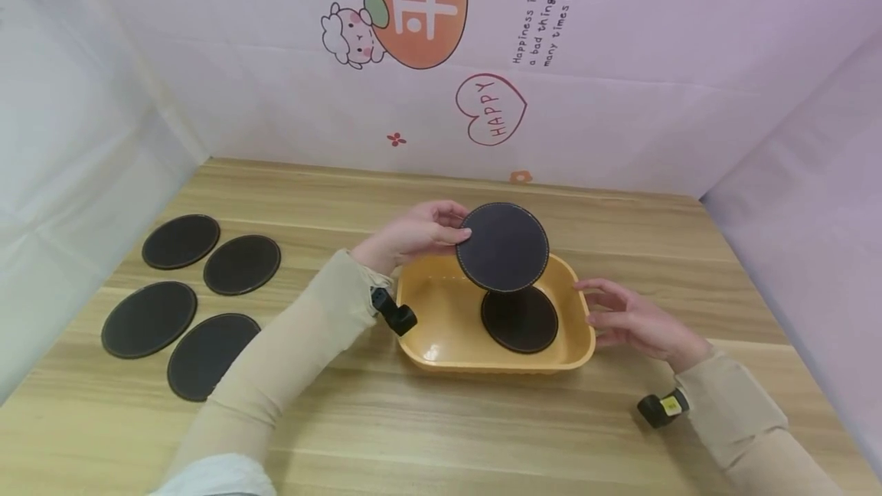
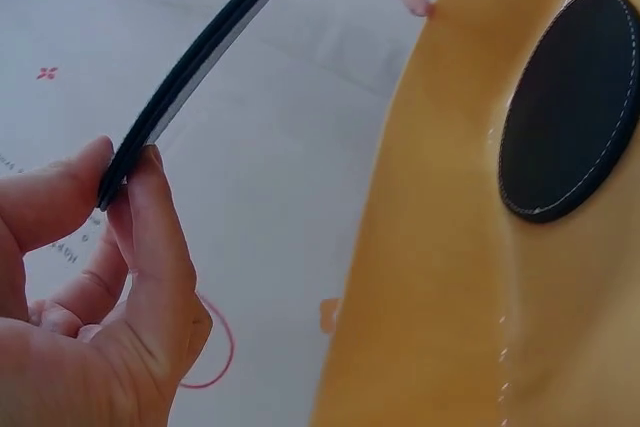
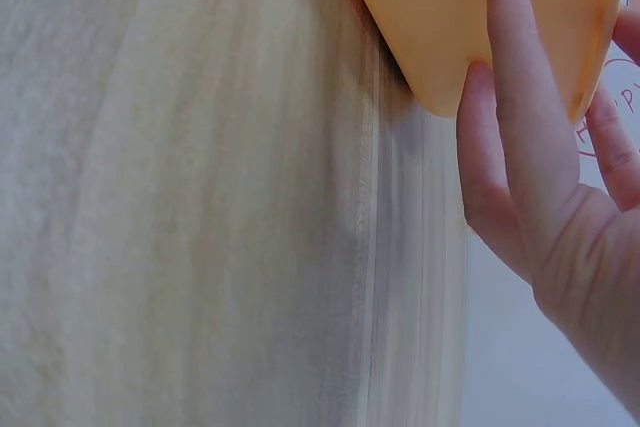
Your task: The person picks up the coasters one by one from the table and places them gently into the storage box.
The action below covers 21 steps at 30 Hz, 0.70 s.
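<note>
My left hand (image 1: pixel 420 234) pinches a round black coaster (image 1: pixel 503 247) with a stitched rim between thumb and fingers, holding it tilted above a yellow plastic basin (image 1: pixel 441 354). Edge-on in the left wrist view, the held coaster (image 2: pixel 190 77) shows a dark face and a paler grey side. Another black coaster (image 1: pixel 520 320) lies on the basin's floor, right of its middle. At the basin's right end, my right hand (image 1: pixel 637 324) touches the outer wall with fairly straight fingers; the right wrist view shows the fingertips against the basin wall (image 3: pixel 430 17).
On the wooden table (image 1: pixel 441 435), several more black coasters, such as one at the near left (image 1: pixel 148 320), lie flat and apart left of my left forearm. A printed white cloth (image 1: pixel 620 113) hangs behind the table, with more cloth at both sides.
</note>
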Tool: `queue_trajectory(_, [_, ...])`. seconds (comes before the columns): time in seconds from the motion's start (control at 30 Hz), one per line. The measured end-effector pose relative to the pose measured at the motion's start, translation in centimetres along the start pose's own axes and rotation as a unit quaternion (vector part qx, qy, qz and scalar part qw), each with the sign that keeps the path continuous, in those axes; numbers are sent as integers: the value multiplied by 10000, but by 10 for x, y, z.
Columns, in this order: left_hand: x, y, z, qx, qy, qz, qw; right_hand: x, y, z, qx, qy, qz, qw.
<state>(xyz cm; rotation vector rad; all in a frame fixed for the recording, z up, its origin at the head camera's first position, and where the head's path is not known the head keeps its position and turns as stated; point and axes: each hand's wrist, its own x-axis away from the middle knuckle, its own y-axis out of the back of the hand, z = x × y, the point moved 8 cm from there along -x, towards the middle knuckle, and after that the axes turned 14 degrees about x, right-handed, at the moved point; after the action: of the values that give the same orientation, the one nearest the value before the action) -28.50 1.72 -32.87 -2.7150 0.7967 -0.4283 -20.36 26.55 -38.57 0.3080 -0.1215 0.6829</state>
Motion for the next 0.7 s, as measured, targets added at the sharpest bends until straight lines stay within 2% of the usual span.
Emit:
queue_trajectory(0.43, [-20,-32,35,-180,531,79,9984,0,3,-5,77,-94,-31,9999])
queue_trajectory(0.7, [-25,-30,54,-682,693,-84,9952,-1,1,-5,-45,91,83,9999])
